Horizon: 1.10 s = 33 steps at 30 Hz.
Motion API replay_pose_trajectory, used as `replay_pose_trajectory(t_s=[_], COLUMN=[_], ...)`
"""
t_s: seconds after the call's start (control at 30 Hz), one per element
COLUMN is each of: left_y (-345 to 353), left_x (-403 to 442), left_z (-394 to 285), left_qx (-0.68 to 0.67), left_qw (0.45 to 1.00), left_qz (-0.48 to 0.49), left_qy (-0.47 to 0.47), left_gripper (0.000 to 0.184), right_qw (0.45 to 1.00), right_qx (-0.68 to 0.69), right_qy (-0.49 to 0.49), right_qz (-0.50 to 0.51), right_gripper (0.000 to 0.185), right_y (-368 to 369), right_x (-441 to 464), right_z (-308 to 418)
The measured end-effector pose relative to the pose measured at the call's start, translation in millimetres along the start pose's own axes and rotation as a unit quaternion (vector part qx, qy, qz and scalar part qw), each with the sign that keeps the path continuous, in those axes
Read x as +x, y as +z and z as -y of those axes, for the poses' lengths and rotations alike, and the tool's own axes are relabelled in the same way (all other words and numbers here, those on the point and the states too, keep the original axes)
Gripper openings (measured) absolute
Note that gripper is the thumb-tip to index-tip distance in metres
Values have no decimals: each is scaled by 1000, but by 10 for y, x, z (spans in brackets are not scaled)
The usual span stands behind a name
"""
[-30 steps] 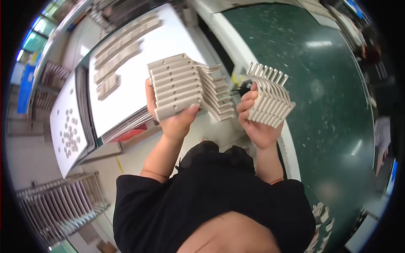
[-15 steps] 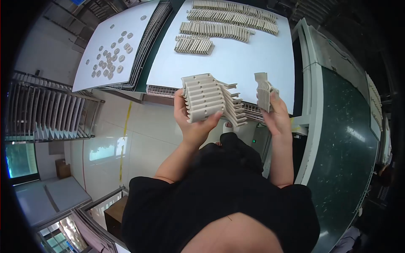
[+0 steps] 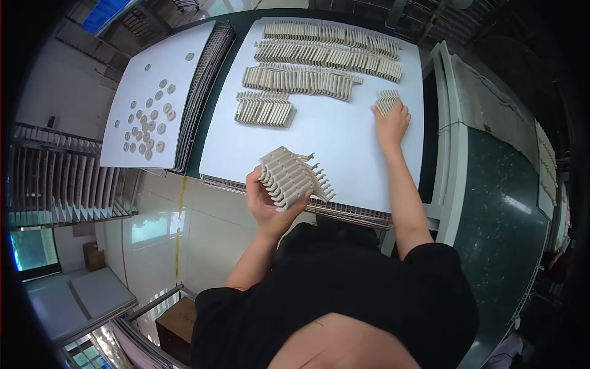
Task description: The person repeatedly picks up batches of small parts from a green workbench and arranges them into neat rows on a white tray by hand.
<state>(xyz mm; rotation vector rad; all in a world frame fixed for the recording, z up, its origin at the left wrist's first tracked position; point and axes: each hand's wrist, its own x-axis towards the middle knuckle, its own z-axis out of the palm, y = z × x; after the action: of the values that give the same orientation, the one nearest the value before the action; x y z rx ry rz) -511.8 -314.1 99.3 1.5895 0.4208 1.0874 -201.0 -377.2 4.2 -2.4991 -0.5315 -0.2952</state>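
Note:
My left hand (image 3: pixel 273 212) is closed around a stack of beige ribbed parts (image 3: pixel 287 175), held at the near edge of a white board (image 3: pixel 332 144). At the board's right side, my right hand (image 3: pixel 392 123) grips a smaller stack of similar parts (image 3: pixel 388 101), which is at the board's surface; whether it rests there I cannot tell. Rows of the same beige parts (image 3: pixel 329 55) stand side by side across the far half of the board. A shorter row (image 3: pixel 264 112) lies nearest me on the left.
Left of the board, another white board (image 3: pixel 129 80) carries many small round pieces (image 3: pixel 161 128). A metal rack (image 3: pixel 58 175) stands at the far left. A green conveyor-like surface (image 3: pixel 491 234) with a pale frame runs along the right. A brown box (image 3: pixel 176 323) is at lower left.
The view has turned from the green surface to the white boards. My right hand has reached forward with its stack to the board's right side. My left hand still holds its stack, now lower and tilted.

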Motion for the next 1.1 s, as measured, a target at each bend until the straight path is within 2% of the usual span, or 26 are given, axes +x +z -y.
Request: replay_pose_trajectory(t_s=[0.07,0.17,0.2,0.3,0.33,0.43,0.47,0.53,0.63,0.73,0.8,0.83,0.93,1.03,1.1], left_y=[86,84,76,2,-40,-92,-79,-25,55,171,306,350,465,511,513], left_x=[51,176,216,466,563,921,1055,1304,1618,1863,1976,2040,2097,2112,2069], left_z=[49,219,278,435,558,622,635,737,906,1071,1278,1334,1440,1436,1415], left_qx=[-27,64,58,168,118,205,222,248,275,278,249,248,259,269,307], left_qw=[999,996,996,967,967,900,870,801,698,617,585,570,525,499,460], left_qz=[-14,15,24,83,109,269,329,387,460,501,501,523,596,642,655], left_qy=[-20,57,66,173,197,274,293,383,475,539,587,583,549,516,515], left_gripper=[75,75,75,76,71,68,56,47,34,27,25,25,26,26,25], right_qw=[1000,1000,999,997,995,990,990,991,994,987,958,936,908,912,926], right_qx=[-13,-17,-12,18,30,77,70,57,31,131,252,310,361,355,323], right_qy=[7,24,33,68,81,97,104,120,104,90,128,147,186,178,174], right_qz=[-1,6,10,41,53,69,58,33,-17,-2,50,75,105,103,90], right_gripper=[77,81,83,87,89,88,86,83,75,59,50,46,42,42,42], right_y=[101,246,287,352,378,535,552,517,218,-10,-48,-76,-181,-68,-84], right_x=[118,169,174,189,205,224,198,167,-36,-349,-555,-654,-998,-1255,-1337], right_z=[74,224,284,452,491,568,594,704,884,956,893,871,963,966,1058])
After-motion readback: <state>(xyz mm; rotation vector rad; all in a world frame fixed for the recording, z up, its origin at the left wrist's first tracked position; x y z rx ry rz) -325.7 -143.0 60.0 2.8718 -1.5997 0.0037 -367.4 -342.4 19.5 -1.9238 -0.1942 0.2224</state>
